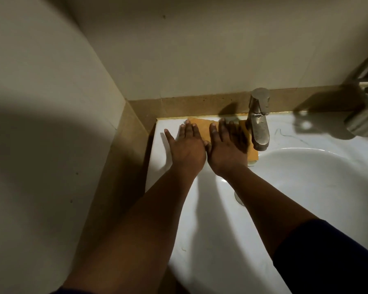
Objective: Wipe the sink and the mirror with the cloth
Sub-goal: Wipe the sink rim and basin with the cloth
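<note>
Head view — tap (258, 122) beside cloth (202, 128), hands flat.

Both forearms extend forward, roughly parallel, palms down. The left hand (186, 145) and right hand (226, 148) lie flat side by side, fingers straight and slightly spread. The thumbs nearly touch.

Both flat hands are covering most of the orange cloth (202, 126), leaving only its edges peeking out. The right forearm is hiding part of the drain (238, 199). The frame's right edge is cutting off the metal fixture (364, 102) and the sink (306, 187); no mirror is showing.
</note>
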